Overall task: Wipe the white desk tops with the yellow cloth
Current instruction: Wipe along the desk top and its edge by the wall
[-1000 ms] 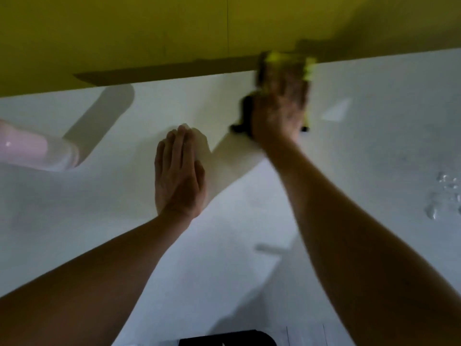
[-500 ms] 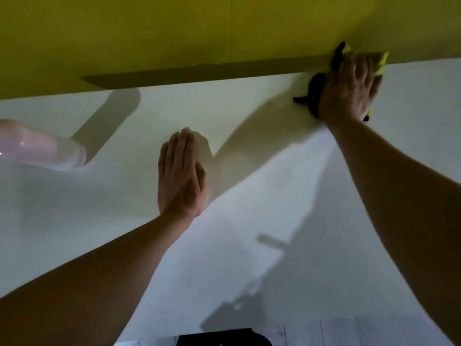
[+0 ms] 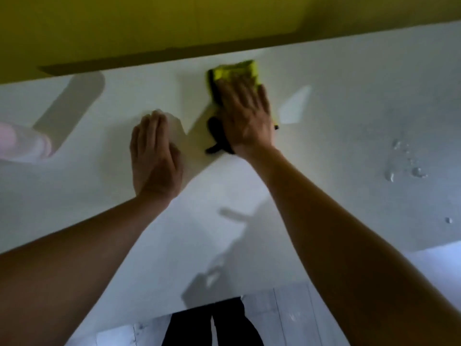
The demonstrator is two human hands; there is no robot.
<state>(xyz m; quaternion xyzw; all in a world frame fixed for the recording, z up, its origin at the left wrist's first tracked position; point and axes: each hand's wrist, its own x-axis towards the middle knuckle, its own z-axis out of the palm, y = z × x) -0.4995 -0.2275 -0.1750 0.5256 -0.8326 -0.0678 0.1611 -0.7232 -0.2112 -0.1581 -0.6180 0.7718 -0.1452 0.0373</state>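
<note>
Your right hand [image 3: 245, 113] lay flat on the yellow cloth [image 3: 234, 72], fingers straight and spread, pressing it to the white worktop [image 3: 349, 136]; that grip was wide, not curled. The cloth sat near the worktop's far edge, just short of the yellow wall [image 3: 149, 28], with a dark corner showing beside your wrist, possibly its underside; blur hid the detail. Your left hand [image 3: 154, 156] rested palm down on the worktop just left of the cloth, fingers straight and together. Water droplets [image 3: 404, 168] beaded well right of the cloth. A pale pink bottle [image 3: 22, 143] lay far left of it.
</note>
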